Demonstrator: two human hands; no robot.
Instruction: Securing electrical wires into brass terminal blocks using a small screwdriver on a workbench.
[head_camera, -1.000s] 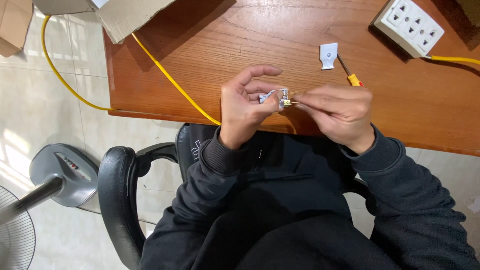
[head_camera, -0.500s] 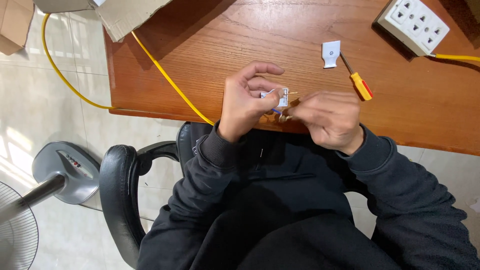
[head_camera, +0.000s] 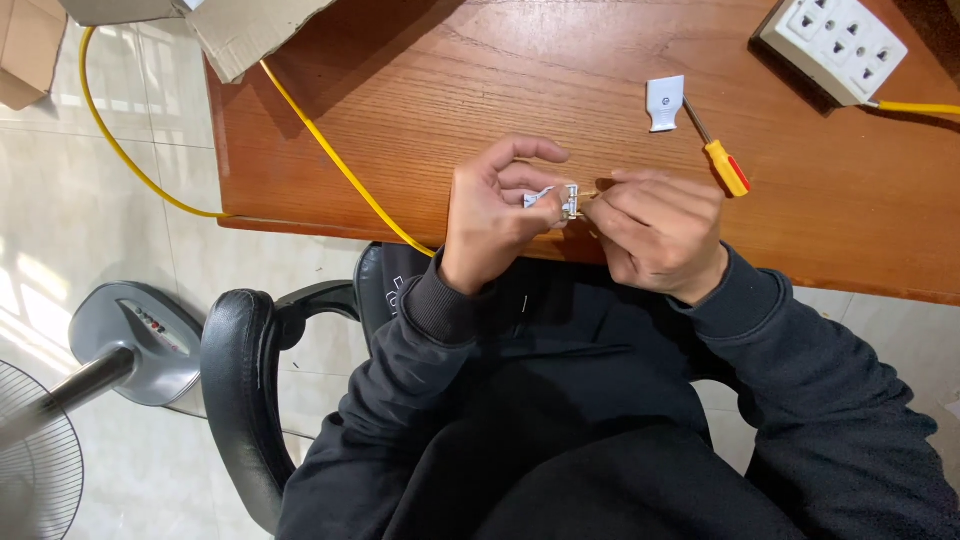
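Currently your left hand (head_camera: 495, 215) fingers pinch the small white plug body (head_camera: 556, 199) while your right hand (head_camera: 655, 232) fingers grip its wire; the plug cover (head_camera: 665, 104) and screwdriver (head_camera: 718, 152) lie unused on the worktop (head_camera: 480, 110), so assembly appears unfinished.

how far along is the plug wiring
Done: the plug's white cover is off and lies on the desk beside the screwdriver. In hand: the left hand grips the open plug body while the right hand works at it with its fingertips; the yellow cable leads that way. Left: the cover is not yet back on.
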